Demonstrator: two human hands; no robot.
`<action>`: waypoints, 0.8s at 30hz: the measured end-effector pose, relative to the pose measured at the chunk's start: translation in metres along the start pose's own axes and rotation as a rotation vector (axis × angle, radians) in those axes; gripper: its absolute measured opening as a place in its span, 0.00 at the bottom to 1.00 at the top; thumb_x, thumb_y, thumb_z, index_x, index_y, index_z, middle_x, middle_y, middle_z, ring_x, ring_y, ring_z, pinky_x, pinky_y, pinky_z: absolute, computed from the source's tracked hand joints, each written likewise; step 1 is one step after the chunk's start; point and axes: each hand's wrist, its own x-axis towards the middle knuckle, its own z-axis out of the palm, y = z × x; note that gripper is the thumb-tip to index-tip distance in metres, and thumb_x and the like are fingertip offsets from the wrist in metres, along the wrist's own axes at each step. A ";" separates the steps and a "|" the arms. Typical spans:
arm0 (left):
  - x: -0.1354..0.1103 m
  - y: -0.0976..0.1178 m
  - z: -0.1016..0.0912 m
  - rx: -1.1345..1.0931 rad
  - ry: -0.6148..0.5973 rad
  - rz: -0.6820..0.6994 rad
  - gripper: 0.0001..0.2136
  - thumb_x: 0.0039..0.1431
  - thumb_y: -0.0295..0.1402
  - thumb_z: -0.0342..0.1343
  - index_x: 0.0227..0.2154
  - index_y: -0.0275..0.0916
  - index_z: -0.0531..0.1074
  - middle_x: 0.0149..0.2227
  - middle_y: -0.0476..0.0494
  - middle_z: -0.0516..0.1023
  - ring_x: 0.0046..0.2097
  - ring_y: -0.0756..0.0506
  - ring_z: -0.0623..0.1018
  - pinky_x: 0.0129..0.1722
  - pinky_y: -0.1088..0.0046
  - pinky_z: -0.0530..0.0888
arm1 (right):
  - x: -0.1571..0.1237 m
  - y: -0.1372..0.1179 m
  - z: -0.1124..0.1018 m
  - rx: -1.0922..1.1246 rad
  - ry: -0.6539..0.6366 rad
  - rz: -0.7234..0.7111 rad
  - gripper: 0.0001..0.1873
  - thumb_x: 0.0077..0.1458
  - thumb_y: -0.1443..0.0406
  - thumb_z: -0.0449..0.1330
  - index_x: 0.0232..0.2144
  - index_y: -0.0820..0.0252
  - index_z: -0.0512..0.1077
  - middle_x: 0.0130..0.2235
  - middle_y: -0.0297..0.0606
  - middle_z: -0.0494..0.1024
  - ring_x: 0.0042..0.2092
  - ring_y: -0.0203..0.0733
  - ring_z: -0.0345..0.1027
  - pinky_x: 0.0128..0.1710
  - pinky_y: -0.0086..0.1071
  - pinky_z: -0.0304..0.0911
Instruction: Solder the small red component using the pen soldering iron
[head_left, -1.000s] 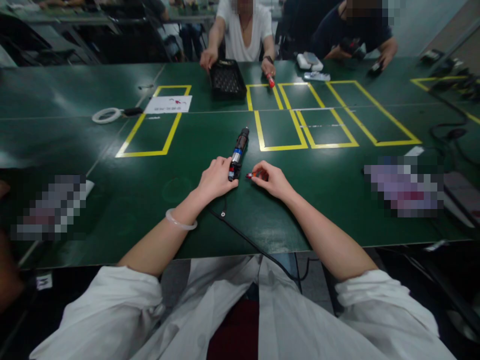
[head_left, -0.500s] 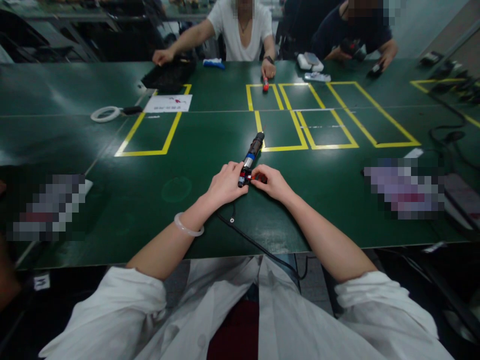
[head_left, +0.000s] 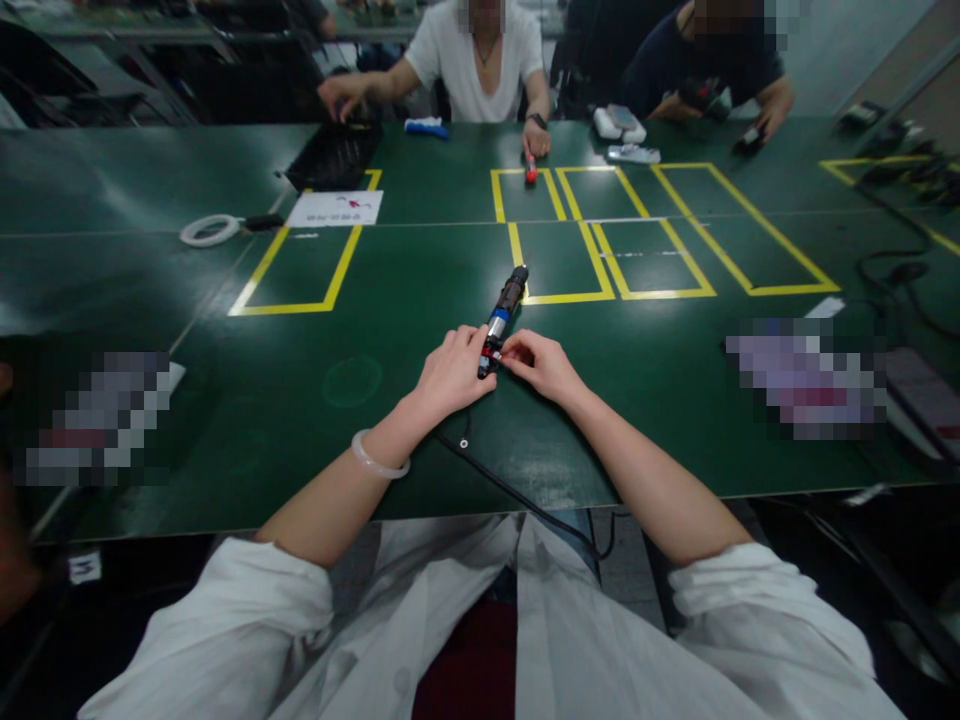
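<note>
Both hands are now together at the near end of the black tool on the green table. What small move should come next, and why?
Probably press the small red part straight into the tool's near end. The right hand pinches it against that end, and the left hand steadies the tool, which lies on the table. Whether it is seated cannot be told.

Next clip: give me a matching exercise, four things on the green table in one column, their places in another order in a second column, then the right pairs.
Things:
1. tool
2. white ring
3. paper sheet
4. bracelet

Places:
A. on the left wrist
B. left of the yellow outlines, beside a small black piece
C. between left hand and right hand, far end on a yellow line
D. across the top of the left yellow outline

Pairs: 1-C, 2-B, 3-D, 4-A
</note>
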 end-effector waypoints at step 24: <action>0.003 0.004 0.012 0.024 0.090 -0.056 0.28 0.66 0.45 0.50 0.64 0.37 0.59 0.55 0.33 0.67 0.53 0.37 0.69 0.51 0.61 0.71 | -0.002 -0.004 -0.005 0.029 0.003 0.018 0.06 0.58 0.63 0.58 0.37 0.59 0.69 0.33 0.34 0.75 0.30 0.36 0.65 0.34 0.31 0.61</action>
